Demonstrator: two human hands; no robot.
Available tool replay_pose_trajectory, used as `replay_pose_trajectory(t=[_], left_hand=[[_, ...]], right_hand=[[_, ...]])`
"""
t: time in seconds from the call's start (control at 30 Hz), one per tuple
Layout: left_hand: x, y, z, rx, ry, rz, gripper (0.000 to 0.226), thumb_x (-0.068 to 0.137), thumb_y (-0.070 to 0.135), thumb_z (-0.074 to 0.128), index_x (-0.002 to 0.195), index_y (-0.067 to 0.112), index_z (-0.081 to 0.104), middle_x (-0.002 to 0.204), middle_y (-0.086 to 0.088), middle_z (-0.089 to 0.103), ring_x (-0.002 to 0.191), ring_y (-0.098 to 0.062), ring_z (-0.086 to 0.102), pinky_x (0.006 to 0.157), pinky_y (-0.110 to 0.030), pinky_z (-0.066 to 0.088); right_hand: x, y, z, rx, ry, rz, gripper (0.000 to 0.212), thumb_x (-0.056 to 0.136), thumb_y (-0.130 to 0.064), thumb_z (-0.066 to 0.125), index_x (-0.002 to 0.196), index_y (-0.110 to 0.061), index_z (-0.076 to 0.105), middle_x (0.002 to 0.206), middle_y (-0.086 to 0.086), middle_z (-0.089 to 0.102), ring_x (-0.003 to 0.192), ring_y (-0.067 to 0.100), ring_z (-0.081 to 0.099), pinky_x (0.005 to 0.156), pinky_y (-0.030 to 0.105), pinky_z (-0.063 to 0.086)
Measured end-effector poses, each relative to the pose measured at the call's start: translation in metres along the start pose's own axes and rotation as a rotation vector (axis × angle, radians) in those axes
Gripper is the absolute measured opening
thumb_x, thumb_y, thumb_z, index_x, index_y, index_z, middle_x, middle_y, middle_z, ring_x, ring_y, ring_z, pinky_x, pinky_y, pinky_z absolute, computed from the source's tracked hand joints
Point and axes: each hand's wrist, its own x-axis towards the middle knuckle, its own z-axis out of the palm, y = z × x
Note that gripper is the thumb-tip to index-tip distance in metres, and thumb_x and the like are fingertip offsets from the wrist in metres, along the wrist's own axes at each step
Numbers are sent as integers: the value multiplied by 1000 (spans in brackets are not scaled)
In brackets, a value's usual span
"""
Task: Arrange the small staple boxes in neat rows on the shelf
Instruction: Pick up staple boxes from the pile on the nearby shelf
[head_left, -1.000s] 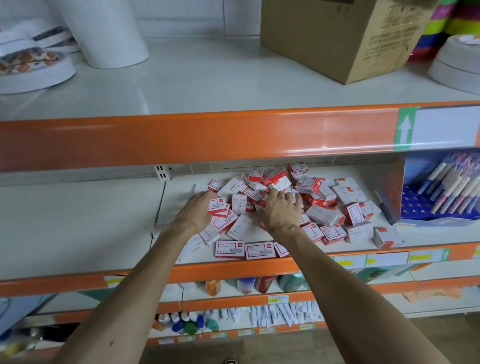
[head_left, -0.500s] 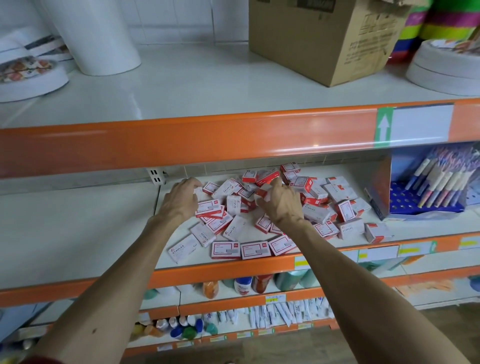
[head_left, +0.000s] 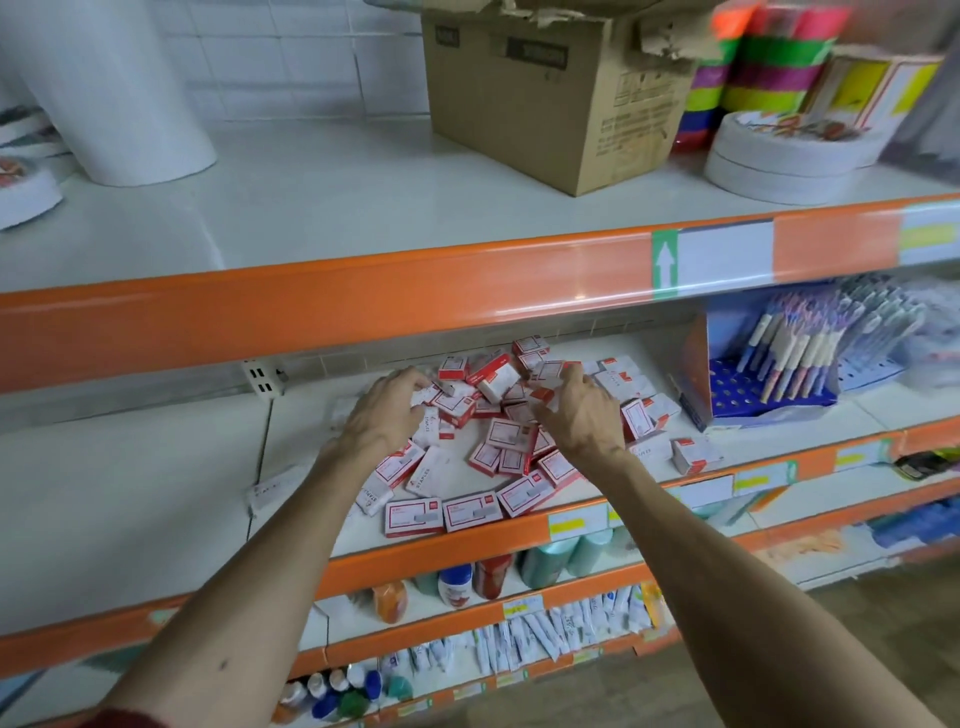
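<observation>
- The staple boxes (head_left: 506, 434) lie in a loose heap between and under both hands on the shelf (head_left: 156, 467). Three sit in a row by the orange front edge (head_left: 467, 545), nearer than the wrists.
- The left hand (head_left: 382, 418) bends its fingers over the heap's left side.
- The right hand (head_left: 584, 415) claws over the right side.
- Whether either hand grips a box cannot be told.
- Left of the left hand, open white shelf stretches away, holding one stray box (head_left: 272, 488).
- Right of the right hand, past a few boxes, stands a blue pen display (head_left: 769, 384).

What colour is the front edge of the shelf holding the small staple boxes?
Orange shelf edge, with yellow-and-white price labels; best in the head view.
</observation>
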Motion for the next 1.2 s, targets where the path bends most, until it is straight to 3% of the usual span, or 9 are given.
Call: replay_pose_trajectory(t=[0.23,0.5,0.73,0.93,1.07,1.2], left_hand=[[13,23,20,38,-34,27,38,89,12,65,125,16,55,137,-2,54,121,-18,55,103,-35,42],[10,9,26,319,-39,-30,39,87,2,65,122,18,63,129,-3,59,108,-20,60,88,-34,49],[11,5,25,295,-54,-57,43,88,2,64,126,21,57,130,0,59,109,-20,60,90,-38,52],[19,8,26,171,7,-1,35,86,19,71,119,22,60,130,2,60,114,-16,58,97,-36,48],[31,18,27,190,57,68,35,85,18,71,119,16,59,129,-3,59,118,-20,54,101,-40,46],[50,30,29,241,102,100,38,86,13,69,121,7,55,121,-12,57,110,-27,54,96,-37,48]], right_hand=[[-5,31,-13,43,7,77,44,92,-44,57,118,-11,43,113,12,62,100,31,61,92,48,48],[-4,36,-10,45,17,86,43,91,-42,60,117,-12,43,110,11,63,97,29,61,92,46,49],[-2,27,-6,-6,15,22,47,91,-48,58,116,-11,44,111,12,64,100,30,62,94,46,49],[-3,26,-5,15,26,14,48,90,-50,58,117,-12,44,111,11,63,100,28,62,93,46,50],[-2,31,-7,1,34,17,44,91,-47,57,115,-13,44,110,10,63,97,28,61,91,45,49],[-2,42,-12,-8,45,7,44,91,-45,58,118,-13,44,111,10,62,98,28,60,94,43,45]])
